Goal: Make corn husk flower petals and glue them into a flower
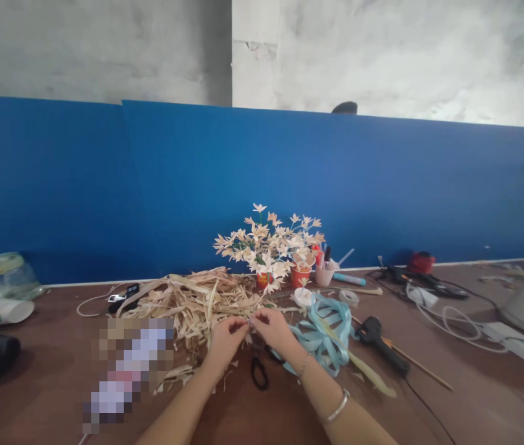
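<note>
My left hand (228, 337) and my right hand (271, 329) meet above the middle of the table, fingertips pinched close together. Whatever lies between the fingers is too small to make out. Right behind them spreads a heap of dried husk strips (201, 300). Black-handled scissors (259, 374) lie below my hands, partly covered by my right hand. A tangle of light blue ribbon (329, 334) is beside my right wrist. Farther back, pale handmade flowers (262, 238) stand in a red cup (264, 281) and an orange cup (301, 275).
A black glue gun (380, 346) with a cord lies right of the ribbon. A roll of tape (348, 298) and a pen cup (324, 273) stand at the back. At left are a glass jar (12, 275) and a white paper cup (0, 313). A blue partition (173, 185) closes off the far edge.
</note>
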A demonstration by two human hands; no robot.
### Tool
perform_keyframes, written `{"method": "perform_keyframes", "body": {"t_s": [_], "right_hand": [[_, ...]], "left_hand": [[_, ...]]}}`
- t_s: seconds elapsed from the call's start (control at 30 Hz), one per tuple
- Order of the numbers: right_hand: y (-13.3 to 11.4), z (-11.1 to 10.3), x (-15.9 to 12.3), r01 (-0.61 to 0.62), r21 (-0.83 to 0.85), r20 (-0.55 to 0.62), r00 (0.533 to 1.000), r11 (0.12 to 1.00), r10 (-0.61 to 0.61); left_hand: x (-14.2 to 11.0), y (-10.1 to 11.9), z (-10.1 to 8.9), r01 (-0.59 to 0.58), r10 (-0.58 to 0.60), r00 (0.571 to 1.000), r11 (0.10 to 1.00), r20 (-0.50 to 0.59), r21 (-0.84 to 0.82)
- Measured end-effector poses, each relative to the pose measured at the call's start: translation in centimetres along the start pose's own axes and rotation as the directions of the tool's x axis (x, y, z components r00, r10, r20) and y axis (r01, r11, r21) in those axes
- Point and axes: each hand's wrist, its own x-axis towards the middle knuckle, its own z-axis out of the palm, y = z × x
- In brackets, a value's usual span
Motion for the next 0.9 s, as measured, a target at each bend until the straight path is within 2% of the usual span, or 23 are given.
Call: {"method": "perform_keyframes", "body": {"t_s": [0.13, 0.3, 0.5, 0.67, 0.77, 0.83, 0.9], "right_hand": [[0.2, -0.1, 0.1, 0.004, -0.014, -0.005, 1.000, 1.000, -0.004], [0.0, 0.0, 0.1, -0.012, -0.042, 0.012, 1.000, 0.999, 0.012], [-0.8, -1.8, -0.1, -0.081, -0.094, 0.180, 0.979, 0.992, 0.097], [-2.0, -4.8, -0.4, -0.109, -0.192, 0.356, 0.918, 0.975, 0.173], [-2.7, -7.4, -0.5, -0.112, -0.230, 0.385, 0.902, 0.967, 0.196], [-2.7, -10.1, -0.7, -0.107, -0.277, 0.320, 0.927, 0.955, 0.197], [-2.1, -13.6, -1.1, -0.145, -0.410, 0.136, 0.966, 0.901, 0.218]], "left_hand": [[-0.1, 0.4, -0.2, 0.002, -0.001, 0.999, 1.000, 0.038, -0.024], [-0.4, 0.9, -0.3, 0.011, -0.011, 1.000, 1.000, -0.011, 0.024], [-0.7, 1.1, 0.1, 0.032, -0.031, 0.999, 0.999, -0.019, 0.034], [-1.2, 1.7, 0.8, 0.041, -0.042, 0.999, 0.999, 0.033, 0.010], [-1.3, 1.7, 0.8, 0.069, -0.068, 0.997, 0.998, 0.040, -0.015], [-1.3, 1.6, 0.6, 0.064, -0.063, 0.997, 0.998, 0.039, -0.014], [-1.2, 1.4, 0.5, 0.047, -0.047, 0.998, 0.999, 0.033, -0.004]]}}
